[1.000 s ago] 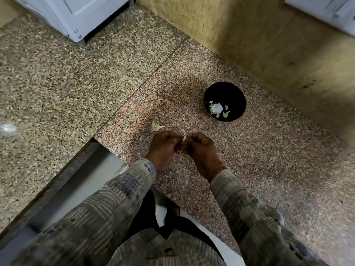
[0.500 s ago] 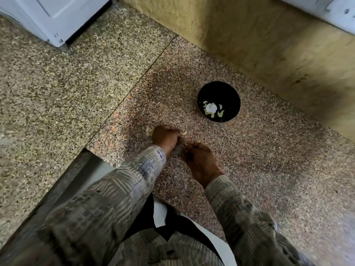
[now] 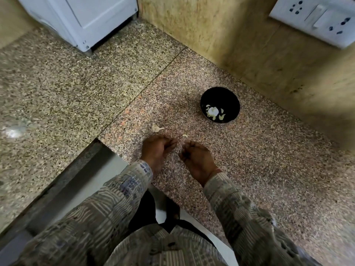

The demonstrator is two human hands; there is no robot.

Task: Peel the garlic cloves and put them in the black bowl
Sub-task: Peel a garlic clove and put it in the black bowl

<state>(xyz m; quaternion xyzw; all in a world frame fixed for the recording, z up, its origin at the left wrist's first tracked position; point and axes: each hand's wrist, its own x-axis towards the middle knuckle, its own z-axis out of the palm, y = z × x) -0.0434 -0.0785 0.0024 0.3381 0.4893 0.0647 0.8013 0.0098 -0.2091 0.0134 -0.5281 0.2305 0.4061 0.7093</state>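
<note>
Black bowl (image 3: pixel 228 98) near the wall on the speckled stone counter (image 3: pixel 269 169), garlic cloves (image 3: pixel 221 117) and a white lump inside | papery skin (image 3: pixel 157 128) and a pale bit (image 3: pixel 185 135) lie just beyond the hands | left hand (image 3: pixel 156 149) and right hand (image 3: pixel 198 161) apart, fingers curled inward; I cannot tell if either holds anything

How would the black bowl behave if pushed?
The black bowl holds only a few garlic pieces, so it is probably light. The stone counter looks polished, so it would likely slide rather than tip.
</note>
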